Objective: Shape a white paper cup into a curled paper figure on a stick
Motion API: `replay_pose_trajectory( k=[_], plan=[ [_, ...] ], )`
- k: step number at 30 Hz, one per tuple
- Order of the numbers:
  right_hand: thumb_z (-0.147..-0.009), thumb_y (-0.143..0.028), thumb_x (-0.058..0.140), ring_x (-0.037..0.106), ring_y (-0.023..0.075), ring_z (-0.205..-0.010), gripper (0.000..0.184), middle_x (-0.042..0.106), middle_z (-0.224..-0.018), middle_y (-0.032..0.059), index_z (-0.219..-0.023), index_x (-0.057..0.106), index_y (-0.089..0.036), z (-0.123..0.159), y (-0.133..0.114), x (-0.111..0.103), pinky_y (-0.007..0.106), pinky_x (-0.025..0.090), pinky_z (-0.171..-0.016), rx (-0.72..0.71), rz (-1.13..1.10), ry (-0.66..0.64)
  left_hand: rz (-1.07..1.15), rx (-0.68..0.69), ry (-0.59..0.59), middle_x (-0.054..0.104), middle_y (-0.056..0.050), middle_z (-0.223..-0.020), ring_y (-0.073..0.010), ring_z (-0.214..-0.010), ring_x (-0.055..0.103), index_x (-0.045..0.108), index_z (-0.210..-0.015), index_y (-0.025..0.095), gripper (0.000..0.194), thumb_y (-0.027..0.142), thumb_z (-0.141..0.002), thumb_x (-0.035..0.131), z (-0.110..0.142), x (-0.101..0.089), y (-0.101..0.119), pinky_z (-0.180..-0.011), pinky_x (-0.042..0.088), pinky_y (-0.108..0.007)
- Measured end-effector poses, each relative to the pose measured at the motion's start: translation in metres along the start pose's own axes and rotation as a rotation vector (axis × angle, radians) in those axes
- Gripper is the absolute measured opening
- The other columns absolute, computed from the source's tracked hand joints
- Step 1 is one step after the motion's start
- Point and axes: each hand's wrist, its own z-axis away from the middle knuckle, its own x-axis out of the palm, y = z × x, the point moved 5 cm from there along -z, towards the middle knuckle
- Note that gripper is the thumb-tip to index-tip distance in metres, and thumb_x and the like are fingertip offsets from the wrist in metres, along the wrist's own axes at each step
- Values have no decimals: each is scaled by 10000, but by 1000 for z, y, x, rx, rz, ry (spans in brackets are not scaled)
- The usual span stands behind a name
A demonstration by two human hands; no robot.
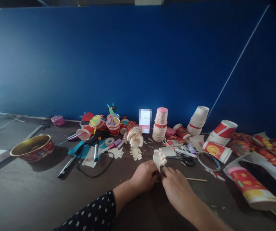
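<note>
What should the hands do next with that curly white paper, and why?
Perhaps gently curl the lower end of the white paper piece: the left hand and right hand meet there, and its visible part looks straight, while curls bunch along the upper right side.

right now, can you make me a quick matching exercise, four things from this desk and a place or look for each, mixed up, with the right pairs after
Things
1. small frilled white piece
2. bowl
3. thin stick
4. middle cup stack

Places and looks
A. gold inside, red patterned outside
B. topped with pink
C. at the fingers of the left hand and right hand
D. lying to the right of the right hand

Pairs: 1-C, 2-A, 3-D, 4-B
</note>
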Motion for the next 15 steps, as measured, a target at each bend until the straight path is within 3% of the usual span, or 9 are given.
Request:
replay_pose_trajectory(
  k=[6,15],
  plan=[
    [-838,-58,383,551,234,-907,330,622,-1023,129,-906,694,-144,1,1,-2,339,368,-744,31,13,-2,-45,-93,13,576,-14,-719,-139,-696,519,601,-684,154,84,74,-694,576,0,3,-5,-636,392,-216],
    [-829,-45,424,579,247,-876,287,639,-932,128,-913,687,-123,-1,2,-1,350,375,-746,42,19,20,-108,-4,36,562,-23,-699,-142,-685,506,546,-635,153,115,97,-734,529,-2,3,1,-630,388,-224]
  ],
)
